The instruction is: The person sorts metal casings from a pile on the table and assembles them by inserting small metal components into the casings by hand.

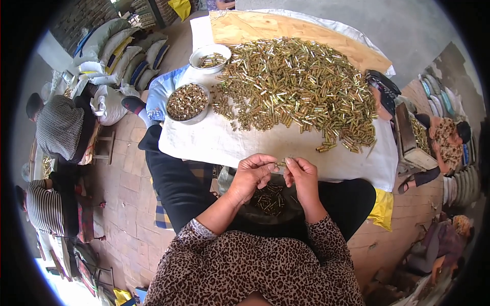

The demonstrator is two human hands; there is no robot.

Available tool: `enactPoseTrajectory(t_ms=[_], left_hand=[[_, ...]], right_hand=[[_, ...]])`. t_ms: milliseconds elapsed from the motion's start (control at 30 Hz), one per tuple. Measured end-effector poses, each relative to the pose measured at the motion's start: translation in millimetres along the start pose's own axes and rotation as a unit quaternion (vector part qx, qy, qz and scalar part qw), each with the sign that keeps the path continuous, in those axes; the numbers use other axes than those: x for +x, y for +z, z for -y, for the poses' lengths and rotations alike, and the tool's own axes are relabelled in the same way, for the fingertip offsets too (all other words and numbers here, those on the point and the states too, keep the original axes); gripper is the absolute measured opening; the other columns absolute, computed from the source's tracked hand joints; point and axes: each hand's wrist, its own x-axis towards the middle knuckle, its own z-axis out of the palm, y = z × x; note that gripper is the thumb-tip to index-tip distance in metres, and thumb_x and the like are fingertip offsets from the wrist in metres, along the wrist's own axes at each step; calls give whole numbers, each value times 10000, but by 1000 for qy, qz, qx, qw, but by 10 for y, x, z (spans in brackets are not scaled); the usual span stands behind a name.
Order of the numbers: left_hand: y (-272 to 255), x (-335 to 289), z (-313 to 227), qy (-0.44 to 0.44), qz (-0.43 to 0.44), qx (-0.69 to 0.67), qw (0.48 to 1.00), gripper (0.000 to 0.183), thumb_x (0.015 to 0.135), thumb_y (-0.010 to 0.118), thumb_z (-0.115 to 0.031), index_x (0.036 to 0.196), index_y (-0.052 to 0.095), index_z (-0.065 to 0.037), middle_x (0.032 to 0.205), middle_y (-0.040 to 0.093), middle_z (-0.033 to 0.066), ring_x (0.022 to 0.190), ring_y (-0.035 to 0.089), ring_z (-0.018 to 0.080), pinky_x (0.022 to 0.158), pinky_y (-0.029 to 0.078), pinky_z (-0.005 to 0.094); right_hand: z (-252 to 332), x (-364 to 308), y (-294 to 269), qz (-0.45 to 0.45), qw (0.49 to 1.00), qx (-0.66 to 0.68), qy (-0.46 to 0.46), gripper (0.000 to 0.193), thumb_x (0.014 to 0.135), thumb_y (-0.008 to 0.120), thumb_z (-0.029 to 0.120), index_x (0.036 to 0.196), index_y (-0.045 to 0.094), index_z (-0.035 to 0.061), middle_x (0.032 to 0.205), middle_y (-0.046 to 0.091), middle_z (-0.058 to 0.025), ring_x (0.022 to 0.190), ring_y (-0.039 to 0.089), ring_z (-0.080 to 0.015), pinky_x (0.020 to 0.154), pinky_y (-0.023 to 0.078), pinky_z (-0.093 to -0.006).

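Note:
Both my hands meet above my lap, just off the table's near edge. A short brass-coloured metal tube (279,164) lies between the fingertips. My left hand (250,178) pinches its left end, and my right hand (303,178) is closed on its right end. Whether a separate small piece sits at the left end is too small to tell. Beneath the hands, a dark container (250,215) in my lap holds several similar tubes. On the table beyond lies a big heap of brass-coloured metal tubes (306,86), with small loose metal pieces (250,120) at its left edge.
A white bowl (208,92) full of small metal pieces stands at the table's left, and another white bowl (193,57) holds some tubes behind it. White cloth (204,140) covers the table. People sit working on both sides; stacked sacks (109,48) stand at back left.

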Motion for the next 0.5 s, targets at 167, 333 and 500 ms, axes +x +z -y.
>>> enactPoseTrajectory(t_ms=[167,333,500], left_hand=[[-19,8,40,22,14,-14,1000,64,905,591,-6,958,625,-15,799,657,77,466,441,50,403,332,182],[-55,16,78,43,28,2,999,53,904,592,-5,948,620,-17,783,654,73,466,438,49,403,325,182],[-70,38,120,77,36,38,996,65,903,592,1,963,611,-18,773,645,73,466,421,42,397,302,188]], right_hand=[[7,-16,-4,2,1000,-5,-5,234,943,606,183,780,608,15,613,571,-11,468,479,-54,414,381,-198],[22,-31,-9,12,1000,-15,-5,232,941,607,177,778,604,13,608,564,-10,465,476,-56,411,378,-202],[47,-21,-18,13,998,-57,-24,232,939,609,184,781,602,13,607,558,-11,460,475,-60,412,379,-205]])
